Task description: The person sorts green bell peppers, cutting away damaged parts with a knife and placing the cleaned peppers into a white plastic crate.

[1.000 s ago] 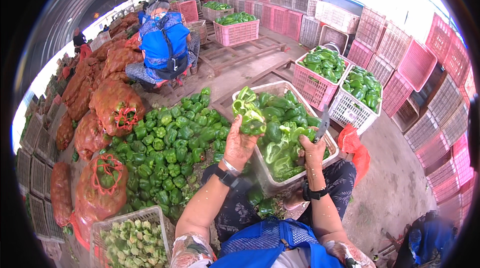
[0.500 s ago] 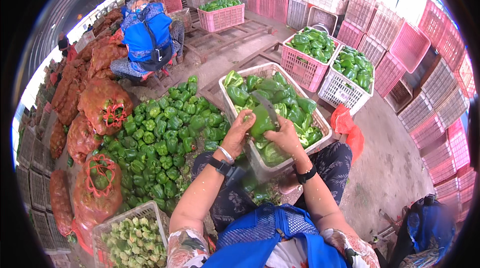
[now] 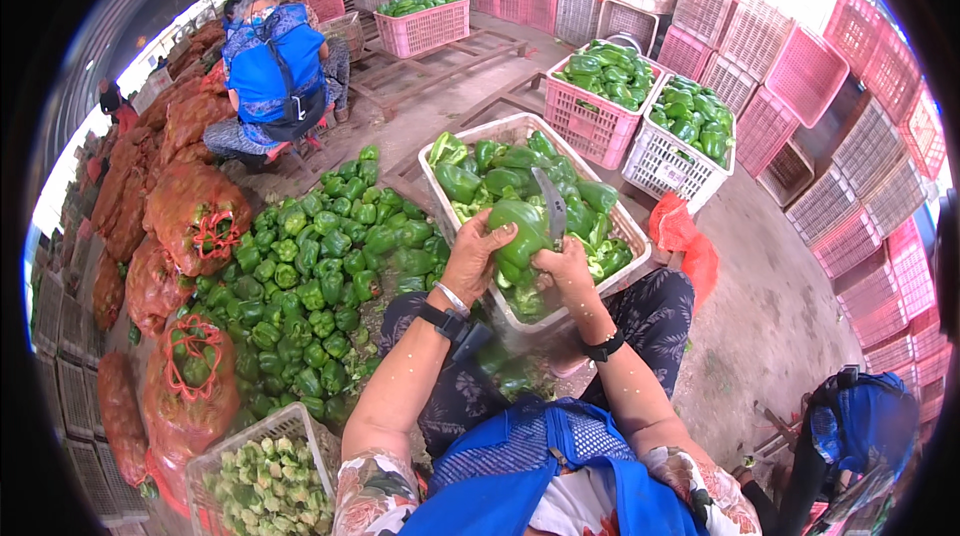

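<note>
My left hand [image 3: 474, 254] is closed around a large green bell pepper [image 3: 515, 226], held up over a pale plastic crate [image 3: 641, 254] of green peppers, several of them cut open. In my right hand [image 3: 568, 274] is a knife with a curved grey blade [image 3: 552, 204], its handle mostly hidden by the fingers. The blade points up along the pepper's right side; whether it touches the skin, I cannot tell. My right thumb reaches the pepper's lower right.
A heap of whole green peppers [image 3: 310, 276] lies left, beside red mesh sacks [image 3: 190, 406]. A crate of pepper cores [image 3: 270, 486] stands lower left. Filled crates, one pink [image 3: 590, 126] and one white [image 3: 675, 171], stand ahead. A person in a blue vest [image 3: 275, 66] sits far left.
The knife blade has swung from lying across the pepper's top to standing at its right side, clearer of it. My left hand still grips the pepper. The whole view has shifted slightly.
</note>
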A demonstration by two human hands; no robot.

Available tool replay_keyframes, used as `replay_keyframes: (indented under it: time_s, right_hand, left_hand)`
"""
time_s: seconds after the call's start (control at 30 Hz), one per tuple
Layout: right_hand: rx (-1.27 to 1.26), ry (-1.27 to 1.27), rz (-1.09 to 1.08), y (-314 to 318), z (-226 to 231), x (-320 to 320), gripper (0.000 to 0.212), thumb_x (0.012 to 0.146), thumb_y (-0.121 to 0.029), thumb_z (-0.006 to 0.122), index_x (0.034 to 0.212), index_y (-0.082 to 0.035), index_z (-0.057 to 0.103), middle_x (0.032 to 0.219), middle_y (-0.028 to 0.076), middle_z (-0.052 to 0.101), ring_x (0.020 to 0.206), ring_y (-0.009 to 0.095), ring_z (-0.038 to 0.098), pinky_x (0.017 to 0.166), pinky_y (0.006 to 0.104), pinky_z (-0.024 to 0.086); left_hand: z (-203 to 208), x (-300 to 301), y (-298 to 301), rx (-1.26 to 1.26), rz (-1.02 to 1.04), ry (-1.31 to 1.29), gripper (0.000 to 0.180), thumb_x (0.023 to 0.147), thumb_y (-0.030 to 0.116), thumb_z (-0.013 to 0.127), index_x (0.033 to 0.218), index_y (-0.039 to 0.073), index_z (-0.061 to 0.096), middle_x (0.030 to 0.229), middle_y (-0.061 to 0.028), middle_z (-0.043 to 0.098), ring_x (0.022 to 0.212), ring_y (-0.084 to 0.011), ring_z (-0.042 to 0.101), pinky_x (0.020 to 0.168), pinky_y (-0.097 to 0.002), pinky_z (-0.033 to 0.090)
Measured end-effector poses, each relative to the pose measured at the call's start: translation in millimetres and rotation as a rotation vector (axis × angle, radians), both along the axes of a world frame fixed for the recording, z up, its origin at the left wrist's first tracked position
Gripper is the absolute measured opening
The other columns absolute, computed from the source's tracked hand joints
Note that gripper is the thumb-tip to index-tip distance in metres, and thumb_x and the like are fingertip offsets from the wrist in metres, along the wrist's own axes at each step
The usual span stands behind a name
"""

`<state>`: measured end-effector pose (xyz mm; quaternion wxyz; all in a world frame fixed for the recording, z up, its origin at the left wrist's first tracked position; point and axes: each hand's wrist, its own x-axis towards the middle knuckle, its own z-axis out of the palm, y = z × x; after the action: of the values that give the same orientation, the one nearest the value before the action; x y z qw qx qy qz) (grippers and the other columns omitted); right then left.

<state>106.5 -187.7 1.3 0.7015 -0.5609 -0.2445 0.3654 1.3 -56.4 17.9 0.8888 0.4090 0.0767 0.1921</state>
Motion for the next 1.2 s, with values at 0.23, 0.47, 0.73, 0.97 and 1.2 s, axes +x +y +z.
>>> replay_keyframes:
  time_s: [0.23,0.47,0.73,0.97,1.2]
  right_hand:
    - [-0.161,-0.962,-0.74,11,-106,65,0.014,0.075,-0.01,0.061,0.085,0.001,0.059,0.067,0.005,0.055,0.043,0.015,0.049,0.043,0.0325,0.044]
    - [0.272,0.428,-0.246,1,-6,30,0.017,0.08,-0.014,0.065,0.091,-0.003,0.056,0.067,0.001,0.052,0.041,0.012,0.045,0.04,0.0286,0.042]
    - [0.082,0.019,-0.187,0,12,5,0.031,0.078,-0.023,0.078,0.088,-0.001,0.059,0.061,0.0,0.056,0.043,0.009,0.049,0.04,0.0256,0.042]
    - [0.0,-0.808,-0.279,5,12,-9,0.035,0.075,-0.017,0.078,0.098,0.004,0.062,0.07,0.006,0.062,0.058,0.016,0.057,0.056,0.0312,0.047]
    - [-0.07,-0.925,-0.132,-3,12,2,0.035,0.077,-0.016,0.072,0.105,0.003,0.061,0.083,0.02,0.063,0.073,0.033,0.061,0.068,0.0384,0.048]
  left_hand:
    - [-5,32,-29,0.261,0.131,-0.015,0.044,0.079,0.004,0.073,0.118,0.001,0.052,0.108,-0.0053,0.06,0.096,-0.0136,0.058,0.085,-0.0278,0.047]
    - [-53,29,14,0.927,0.752,0.246,0.044,0.09,0.019,0.065,0.127,-0.001,0.052,0.113,-0.0057,0.06,0.092,-0.0105,0.058,0.077,-0.0227,0.045]
    - [-15,19,-20,1.08,0.639,0.048,0.021,0.088,0.018,0.063,0.102,0.003,0.065,0.073,-0.0088,0.059,0.061,-0.0183,0.055,0.058,-0.0289,0.043]
    - [-21,1,-12,0.686,0.477,0.236,0.021,0.09,0.02,0.058,0.098,0.001,0.06,0.067,-0.0129,0.057,0.06,-0.0199,0.059,0.057,-0.0346,0.045]
    - [-21,5,-7,1.116,0.509,0.315,0.025,0.09,0.027,0.06,0.093,0.003,0.056,0.062,-0.0121,0.054,0.056,-0.0247,0.057,0.054,-0.0361,0.042]
